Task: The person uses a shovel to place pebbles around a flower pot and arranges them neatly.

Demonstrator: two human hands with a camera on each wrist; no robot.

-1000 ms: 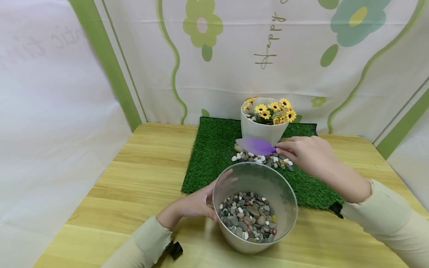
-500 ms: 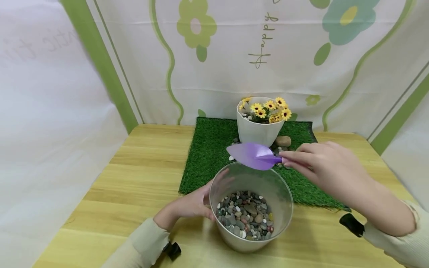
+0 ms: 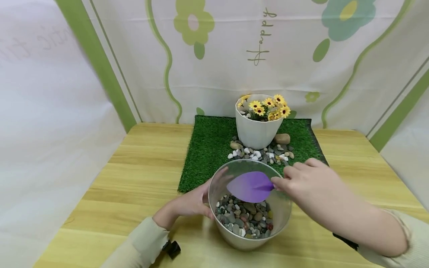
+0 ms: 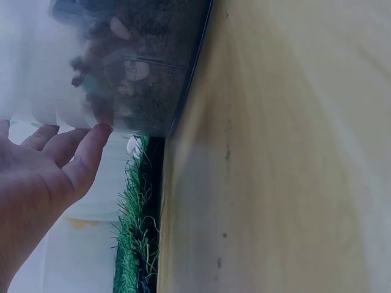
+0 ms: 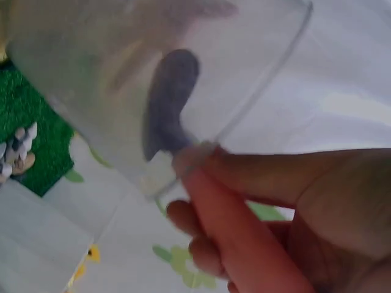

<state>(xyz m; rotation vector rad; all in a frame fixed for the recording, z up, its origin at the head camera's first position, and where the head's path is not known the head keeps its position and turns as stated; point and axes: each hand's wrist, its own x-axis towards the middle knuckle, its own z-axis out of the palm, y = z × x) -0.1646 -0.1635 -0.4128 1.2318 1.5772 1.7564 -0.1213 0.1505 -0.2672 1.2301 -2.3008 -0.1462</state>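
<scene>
A clear bucket point(image 3: 283, 223) stands on the table, its bottom covered with mixed pebbles point(image 3: 248, 219). My right hand point(image 3: 311, 190) grips the pink handle point(image 5: 229, 226) of a small trowel with a purple blade point(image 3: 251, 187). In the head view the blade overlaps the bucket's mouth, above the pebbles; in the right wrist view it shows dark through the cloudy wall. My left hand point(image 3: 192, 203) rests against the bucket's left side, thumb in front and fingers behind the wall. Its relaxed fingers point(image 4: 91, 149) touch the wall in the left wrist view.
Behind the bucket lies an artificial grass mat point(image 3: 207, 149). A white pot point(image 3: 256, 132) with yellow flowers point(image 3: 268, 106) stands on it, with loose stones point(image 3: 256, 154) around its base. A printed curtain point(image 3: 228, 56) hangs beyond the wooden table point(image 3: 134, 178).
My right hand has brought the trowel from in front of the pot toward me and down to the bucket's mouth. My left hand stays at the bucket's side.
</scene>
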